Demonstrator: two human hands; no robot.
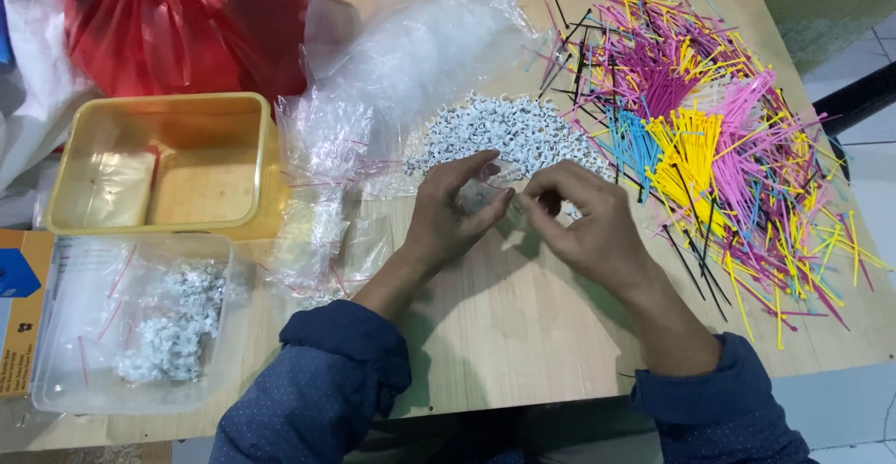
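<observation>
Here, a pale wooden table [504,333] carries everything. Across its right side sprawls a heap of coloured cable ties [719,137] — pink, yellow, blue, black and purple, lying every way. At the far left corner sits a red plastic bag [168,25], with a crumpled clear plastic bag [411,53] beside it toward the middle. In front of the red bag stands a yellow plastic tub [159,161], and nearer still a clear tub [121,324] that holds small bags of white pieces. Between the clear bag and the cable ties lies a pile of small white clips [509,128], just beyond the hands.

Both hands meet over the table's middle. The left hand [448,212] is curled, thumb and fingers pinched together on a small clear packet [485,193]. The right hand [583,217] is likewise curled, its fingertips closed on the same packet from the other side — the packet is held between them, just above the wood.
</observation>
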